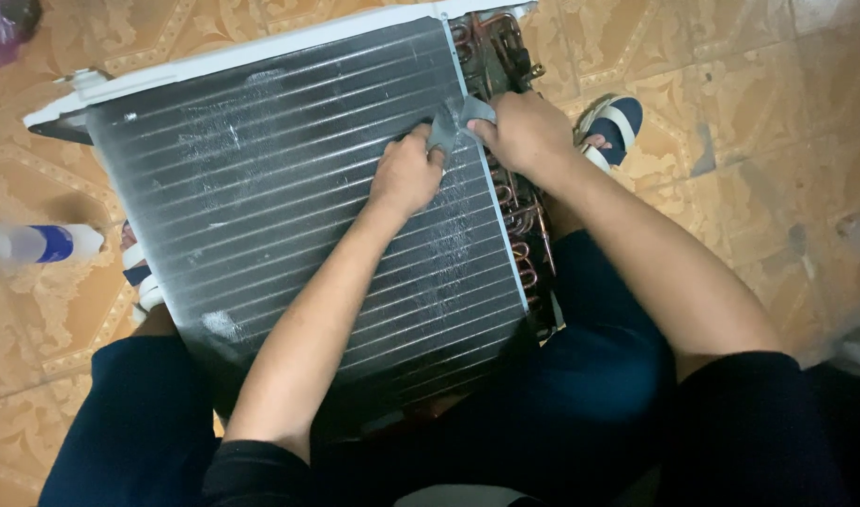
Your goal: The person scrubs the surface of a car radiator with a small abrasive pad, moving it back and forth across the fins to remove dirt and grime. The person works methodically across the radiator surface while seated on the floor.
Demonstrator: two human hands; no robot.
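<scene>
Gripping soft grey cloth (pixel 452 120), both hands, over ribbed metal coil (pixel 289 188).

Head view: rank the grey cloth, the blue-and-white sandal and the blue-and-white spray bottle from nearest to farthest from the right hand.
1. Grey cloth: pinched in the right hand, shared with the left hand.
2. Blue-and-white sandal: just right of it, on the patterned floor.
3. Blue-and-white spray bottle: far left edge.

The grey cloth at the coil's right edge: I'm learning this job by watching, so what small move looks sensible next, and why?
Probably draw the grey cloth down along the finned coil. Both the left hand and the right hand pinch it at the upper right edge, beside the copper tubes, and whitish residue streaks the fins just below them.
</scene>
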